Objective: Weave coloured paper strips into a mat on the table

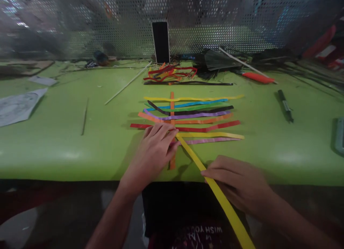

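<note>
Several coloured strips lie side by side on the green table, crossed by one upright orange strip (172,163). My left hand (158,145) is closed over the near part of this crossing, its thumb and fingertips at the end of a long yellow strip (193,156). My right hand (236,181) pinches that yellow strip between thumb and fingers; it slants down past the table's front edge toward my lap. Just beyond my left hand are a red strip (223,126) and a purple strip (199,115). A pink strip (212,140) is partly hidden under my left fingers.
A phone (161,43) leans upright against the perforated metal screen (129,30). Before it lies a tangle of strip scraps (172,73). Around are a thin stick (127,83), an orange-handled tool (258,77), a black marker (285,105) and a drawing on paper (21,105).
</note>
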A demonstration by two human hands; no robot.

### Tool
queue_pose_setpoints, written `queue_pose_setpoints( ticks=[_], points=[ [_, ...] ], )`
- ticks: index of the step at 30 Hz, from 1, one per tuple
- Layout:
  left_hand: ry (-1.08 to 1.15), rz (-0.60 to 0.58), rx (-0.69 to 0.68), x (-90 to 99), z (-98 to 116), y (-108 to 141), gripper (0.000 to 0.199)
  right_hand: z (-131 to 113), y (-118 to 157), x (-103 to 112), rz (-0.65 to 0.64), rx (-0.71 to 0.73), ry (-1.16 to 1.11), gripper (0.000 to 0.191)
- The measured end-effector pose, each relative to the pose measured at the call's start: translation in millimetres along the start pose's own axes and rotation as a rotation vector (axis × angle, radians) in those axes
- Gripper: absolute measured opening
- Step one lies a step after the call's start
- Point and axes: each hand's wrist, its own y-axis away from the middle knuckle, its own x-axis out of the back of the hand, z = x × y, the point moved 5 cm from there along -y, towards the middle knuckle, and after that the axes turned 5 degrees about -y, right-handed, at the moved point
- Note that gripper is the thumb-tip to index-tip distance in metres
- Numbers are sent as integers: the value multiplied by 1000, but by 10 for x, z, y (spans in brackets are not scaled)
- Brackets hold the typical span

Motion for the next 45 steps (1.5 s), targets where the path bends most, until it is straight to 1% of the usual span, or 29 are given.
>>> queue_pose_setpoints(
  ticks=[3, 8, 12, 17, 27, 32, 38, 42, 45],
  points=[
    [15, 10, 7, -7, -11, 16, 29, -2, 33, -24, 2, 5, 43, 24],
    [42, 32, 21, -16, -33, 31, 27, -40, 87, -20, 76, 3, 123, 25],
    [63, 38, 10, -7, -30, 28, 25, -37, 137, -23, 86, 13, 182, 25],
    [54, 29, 23, -13, -35, 26, 23, -1, 143, -60, 72, 39, 147, 29],
    [72, 30, 24, -18, -37, 31, 22, 15, 18, -122, 154, 32, 56, 27],
    [85, 25, 30, -31, -54, 30, 22, 1, 11, -145, 135, 25, 78, 24],
    [92, 0, 55, -33, -62, -22, 24, 69, -18, -121, -3, 1, 135, 24],
    [73, -6, 59, -31, -67, -51, 23, 82, -63, -127, -43, 4, 239, 32],
    [70, -9, 55, -37, -72, -59, 24, 66, -117, -141, -47, 31, 275, 40]
  ],
)
